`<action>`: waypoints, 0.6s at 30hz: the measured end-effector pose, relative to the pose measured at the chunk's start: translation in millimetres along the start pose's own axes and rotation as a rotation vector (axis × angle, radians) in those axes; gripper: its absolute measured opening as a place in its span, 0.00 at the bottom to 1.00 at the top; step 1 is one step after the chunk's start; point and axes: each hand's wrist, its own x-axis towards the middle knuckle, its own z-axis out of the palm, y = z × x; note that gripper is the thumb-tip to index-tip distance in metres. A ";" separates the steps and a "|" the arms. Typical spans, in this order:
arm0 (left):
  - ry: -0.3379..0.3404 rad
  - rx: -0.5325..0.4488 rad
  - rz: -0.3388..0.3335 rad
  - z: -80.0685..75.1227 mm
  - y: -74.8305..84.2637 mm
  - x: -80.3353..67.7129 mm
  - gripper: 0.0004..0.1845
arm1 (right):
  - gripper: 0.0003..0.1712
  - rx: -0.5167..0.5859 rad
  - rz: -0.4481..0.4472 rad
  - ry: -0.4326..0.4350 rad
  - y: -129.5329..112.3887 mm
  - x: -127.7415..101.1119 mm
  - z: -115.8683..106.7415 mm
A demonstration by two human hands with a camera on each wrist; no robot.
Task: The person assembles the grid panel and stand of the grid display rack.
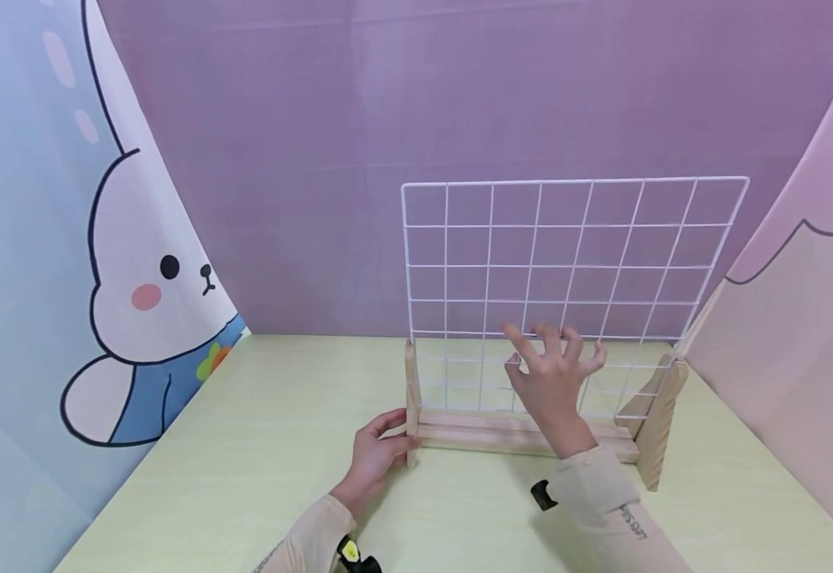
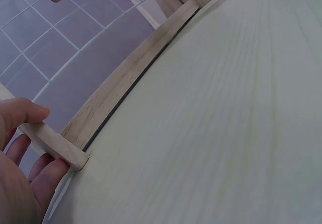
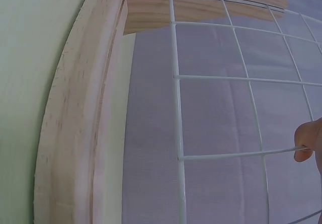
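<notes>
A white wire grid stands upright, leaning slightly, between the two wooden side pieces of a stand. My left hand grips the left wooden side piece near its lower front end, thumb on one face and fingers on the other. The right hand is at the lower middle of the grid. Its fingers are spread and bent at the wires, and in the right wrist view a fingertip meets one wire. The grid's bottom wire sits apart from the wooden crossbar. The right side piece stands untouched.
A pale wood-grain table lies under the stand. Behind it hangs a purple backdrop. A cartoon-printed panel stands on the left, another printed panel on the right.
</notes>
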 end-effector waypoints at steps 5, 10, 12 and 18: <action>0.003 0.004 -0.010 2.0 1.1 -0.1 0.27 | 0.29 -0.019 -0.005 -0.003 0.0 -0.5 -1.7; 0.002 0.004 -0.005 2.1 2.3 -1.7 0.27 | 0.29 -0.020 0.001 -0.011 -0.4 -3.0 -3.0; 0.001 0.005 -0.001 1.9 2.4 -2.4 0.27 | 0.29 -0.016 0.001 -0.016 -0.4 -4.0 -3.4; 0.001 0.001 -0.001 2.4 3.9 -3.4 0.27 | 0.29 -0.016 0.009 -0.035 -0.6 -6.7 -4.0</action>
